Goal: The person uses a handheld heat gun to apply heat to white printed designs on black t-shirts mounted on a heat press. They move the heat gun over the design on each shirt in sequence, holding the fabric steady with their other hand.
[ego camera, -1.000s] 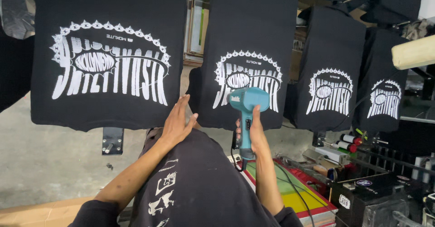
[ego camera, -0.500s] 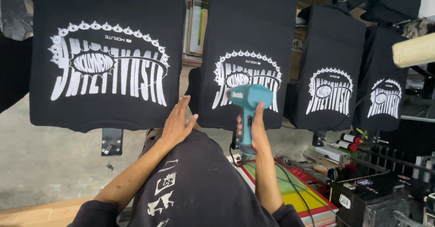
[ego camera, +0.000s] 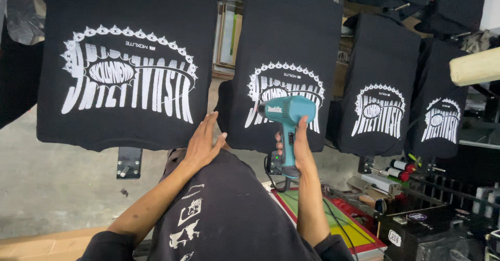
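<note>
My right hand point(ego camera: 296, 145) grips the handle of a teal heat gun point(ego camera: 288, 114), whose nozzle points left over the white print on the second black shirt point(ego camera: 291, 47). Flat and with fingers together, my left hand point(ego camera: 204, 142) rests on the near edge of the black garment point(ego camera: 234, 204) lying in front of me. Just above it is the lower edge of the large printed black shirt point(ego camera: 127, 63) stretched on a platen at the left. Two more printed black shirts point(ego camera: 383, 79) sit on platens to the right.
A metal bracket point(ego camera: 129, 162) hangs under the left platen above the concrete floor point(ego camera: 57, 183). A red-framed screen with green and yellow mesh point(ego camera: 338, 222) lies at lower right. Marker pens point(ego camera: 401, 168) and black boxes point(ego camera: 422, 230) crowd the right side. A pale roll point(ego camera: 476, 66) juts in at upper right.
The heat gun has shifted slightly with my right hand over the second shirt's print. My left hand stays on the garment.
</note>
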